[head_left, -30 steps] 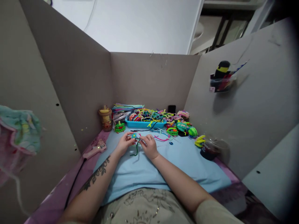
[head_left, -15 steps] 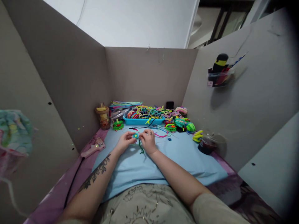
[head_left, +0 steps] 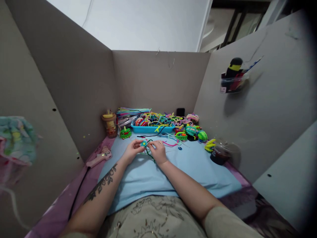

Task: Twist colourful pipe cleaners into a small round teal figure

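My left hand (head_left: pixel 131 150) and my right hand (head_left: pixel 158 151) meet over a light blue cloth (head_left: pixel 138 175). Between their fingertips sits a small blue pipe-cleaner flower (head_left: pixel 143 143) with a yellow middle. My left hand pinches the flower. My right hand's fingers are closed on a dark green pipe cleaner (head_left: pixel 148 152) that loops down from the flower between the two hands.
Behind the hands stands a blue tray (head_left: pixel 151 129) heaped with coloured pipe cleaners, with finished pipe-cleaner shapes (head_left: pixel 192 132) to its right. A lidded cup (head_left: pixel 109 124) stands back left, a pink glue gun (head_left: pixel 99 158) left, a dark bowl (head_left: pixel 220 153) right. Cardboard walls (head_left: pixel 81 96) enclose the desk.
The green pipe cleaner hung straight down a second ago; now it curls in a loop nearer my right hand. Both hands stay at the flower. The camera tilted slightly.
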Demonstrator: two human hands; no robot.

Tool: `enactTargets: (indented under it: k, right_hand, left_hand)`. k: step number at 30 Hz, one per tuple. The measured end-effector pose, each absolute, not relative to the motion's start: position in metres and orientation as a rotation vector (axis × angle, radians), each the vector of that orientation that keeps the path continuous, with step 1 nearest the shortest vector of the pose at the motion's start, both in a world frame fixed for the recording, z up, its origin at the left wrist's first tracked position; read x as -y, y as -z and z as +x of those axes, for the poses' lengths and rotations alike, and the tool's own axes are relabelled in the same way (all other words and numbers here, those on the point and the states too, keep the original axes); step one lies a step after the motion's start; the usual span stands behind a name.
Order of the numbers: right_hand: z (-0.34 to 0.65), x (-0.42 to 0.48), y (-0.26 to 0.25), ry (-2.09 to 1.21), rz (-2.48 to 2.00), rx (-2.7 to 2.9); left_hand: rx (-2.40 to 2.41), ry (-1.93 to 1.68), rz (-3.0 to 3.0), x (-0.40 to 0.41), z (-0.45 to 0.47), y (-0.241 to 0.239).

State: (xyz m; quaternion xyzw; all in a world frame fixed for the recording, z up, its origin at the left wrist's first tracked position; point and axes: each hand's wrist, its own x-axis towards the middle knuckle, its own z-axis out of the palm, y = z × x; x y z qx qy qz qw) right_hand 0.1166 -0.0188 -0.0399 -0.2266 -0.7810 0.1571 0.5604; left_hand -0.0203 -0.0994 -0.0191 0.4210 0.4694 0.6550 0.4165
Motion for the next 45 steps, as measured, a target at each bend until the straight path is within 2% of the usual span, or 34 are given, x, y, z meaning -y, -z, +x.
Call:
enactTargets:
  k: [13, 22, 29, 36, 40, 45]
  right_hand:
    - [0.114, 0.018, 0.044, -0.614, -0.52, 1.837]
    - [0.112, 0.015, 0.049, -0.516, -0.6, 2.02]
    - [0.12, 0.012, 0.046, -0.574, -0.474, 1.911]
    - [0.115, 0.012, 0.055, -0.738, -0.538, 2.058]
    - [0.122, 0.021, 0.043, -0.821, -0.456, 1.929]
    - [0.145, 0.052, 0.007, -0.886, -0.256, 1.806]
  left_hand:
    - [-1.211, -1.709, 1.144, 0.092, -0.02, 0.027]
    - [-1.261, -1.686, 1.288, 0.09, -0.02, 0.032]
    - [-1.373, -1.844, 1.05, 0.088, -0.031, 0.029]
    - [-1.343, -1.952, 0.914, 0.088, -0.044, 0.029]
    - [-1.475, -2.093, 0.915, 0.084, -0.05, 0.033]
    - [-1.716, -2.272, 0.642, 0.082, -0.067, 0.038]
